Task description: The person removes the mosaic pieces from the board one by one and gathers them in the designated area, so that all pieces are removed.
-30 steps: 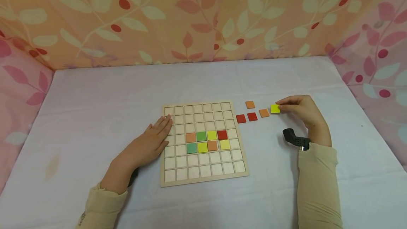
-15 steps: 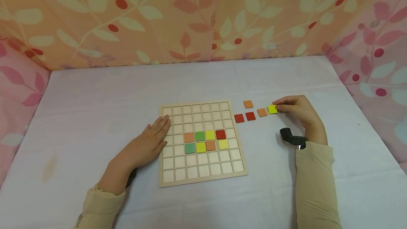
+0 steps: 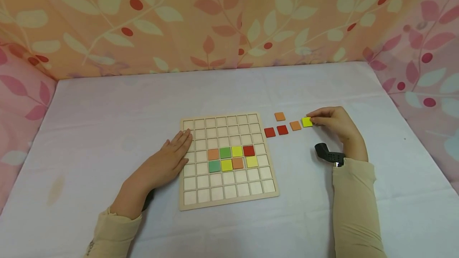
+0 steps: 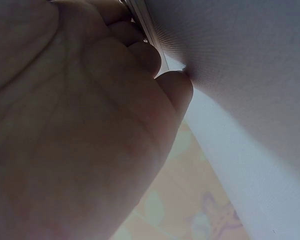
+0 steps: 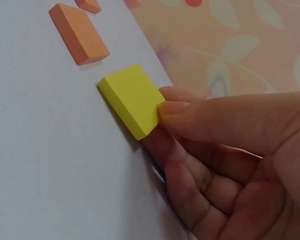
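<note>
A yellow square tile is pinched between the thumb and fingers of my right hand, at the right end of a row of loose tiles. In the right wrist view the yellow tile sits close over the cloth, its edge tilted. Just left of it lies an orange tile. My left hand rests with straight fingers on the left edge of a wooden grid board. The left wrist view shows mostly the palm, dark, with the fingertips at the board's edge.
Two red tiles and another orange tile lie between the board and my right hand. Several coloured tiles, among them a green tile, sit in the board's middle rows. White cloth covers the table; a patterned curtain stands behind.
The view has shifted slightly. My right hand keeps its pinch on the yellow tile in nearly the same place, and my left hand stays on the board's edge.
</note>
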Demonstrator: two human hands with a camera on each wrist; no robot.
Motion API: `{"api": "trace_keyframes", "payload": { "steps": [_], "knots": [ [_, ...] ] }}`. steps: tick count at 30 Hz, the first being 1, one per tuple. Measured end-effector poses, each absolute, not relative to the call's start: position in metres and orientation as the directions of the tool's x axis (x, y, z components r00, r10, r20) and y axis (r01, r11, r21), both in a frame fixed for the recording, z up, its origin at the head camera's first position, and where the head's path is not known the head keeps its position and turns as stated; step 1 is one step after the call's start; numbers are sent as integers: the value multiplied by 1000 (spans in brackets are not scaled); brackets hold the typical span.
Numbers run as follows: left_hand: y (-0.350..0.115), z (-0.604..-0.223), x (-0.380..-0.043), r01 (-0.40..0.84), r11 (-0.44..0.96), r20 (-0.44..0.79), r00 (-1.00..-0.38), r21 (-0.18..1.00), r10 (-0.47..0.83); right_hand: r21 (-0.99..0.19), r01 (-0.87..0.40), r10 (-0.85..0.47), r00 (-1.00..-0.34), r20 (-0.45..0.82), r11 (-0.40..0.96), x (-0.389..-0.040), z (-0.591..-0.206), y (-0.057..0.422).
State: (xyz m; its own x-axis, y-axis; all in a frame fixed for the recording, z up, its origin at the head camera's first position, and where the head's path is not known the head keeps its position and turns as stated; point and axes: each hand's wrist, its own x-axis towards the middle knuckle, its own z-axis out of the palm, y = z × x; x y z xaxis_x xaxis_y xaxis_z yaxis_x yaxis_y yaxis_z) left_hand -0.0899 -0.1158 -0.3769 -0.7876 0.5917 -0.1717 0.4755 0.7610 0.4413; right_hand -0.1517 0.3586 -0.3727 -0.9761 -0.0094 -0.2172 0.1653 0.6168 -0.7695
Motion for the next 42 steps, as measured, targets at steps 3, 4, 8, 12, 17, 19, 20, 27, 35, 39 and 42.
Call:
{"api": "trace_keyframes", "payload": {
  "steps": [3, 4, 8, 12, 17, 19, 20, 27, 35, 39, 42],
  "knots": [
    [-116, -377, -90, 471, 763, -175, -789, 444, 589, -766, 166, -10, -976, -220, 621, -152, -373, 358],
    [-116, -377, -90, 470, 763, -175, -790, 444, 588, -766, 167, -10, -975, -221, 621, -152, -373, 358],
    [-117, -378, -90, 469, 764, -177, -790, 443, 587, -764, 171, -14, -973, -229, 622, -152, -372, 358],
    [-118, -379, -90, 467, 764, -179, -790, 444, 587, -766, 164, -20, -974, -225, 621, -154, -372, 358],
    [-118, -379, -90, 464, 765, -181, -790, 446, 585, -774, 164, -18, -975, -220, 612, -155, -372, 358],
    [-118, -379, -90, 466, 765, -180, -791, 444, 585, -777, 168, -13, -975, -221, 607, -154, -372, 358],
    [-118, -379, -90, 466, 765, -179, -790, 444, 586, -778, 168, -12, -975, -220, 605, -154, -372, 358],
    [-119, -379, -90, 469, 765, -175, -791, 442, 586, -814, 159, -14, -980, -201, 559, -153, -373, 360],
    [-118, -379, -91, 468, 764, -182, -788, 444, 589, -831, 158, 4, -983, -184, 533, -154, -372, 359],
    [-118, -379, -91, 468, 763, -183, -787, 447, 589, -832, 156, 20, -985, -172, 533, -152, -366, 349],
    [-118, -380, -91, 468, 764, -184, -787, 444, 589, -839, 140, 14, -988, -156, 526, -151, -363, 342]
  ]
}}
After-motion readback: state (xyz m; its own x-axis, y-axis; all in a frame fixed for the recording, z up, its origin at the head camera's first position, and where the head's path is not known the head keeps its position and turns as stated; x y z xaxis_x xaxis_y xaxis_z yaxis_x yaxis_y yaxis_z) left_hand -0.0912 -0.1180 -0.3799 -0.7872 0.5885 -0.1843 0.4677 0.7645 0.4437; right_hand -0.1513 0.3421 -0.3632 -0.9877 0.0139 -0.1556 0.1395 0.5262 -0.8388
